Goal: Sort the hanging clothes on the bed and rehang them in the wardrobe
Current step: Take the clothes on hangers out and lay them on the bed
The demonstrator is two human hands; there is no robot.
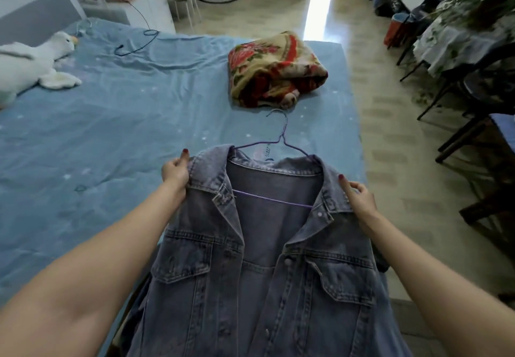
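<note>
A blue-grey denim jacket (264, 259) lies open-fronted on the near part of the bed (111, 122), spread over a purple wire hanger (281, 136) whose hook points away from me. My left hand (175, 173) pinches the jacket's left shoulder by the collar. My right hand (358, 198) pinches the right shoulder. The hanger's bottom bar shows across the open collar. More dark clothing peeks out under the jacket at the lower left.
A folded floral blanket (276, 69) sits beyond the hanger hook. A white plush goose (33, 61) and a blue cable (136, 42) lie at the bed's far left. Dark chairs (473, 100) and a covered table stand to the right, across a tiled floor strip.
</note>
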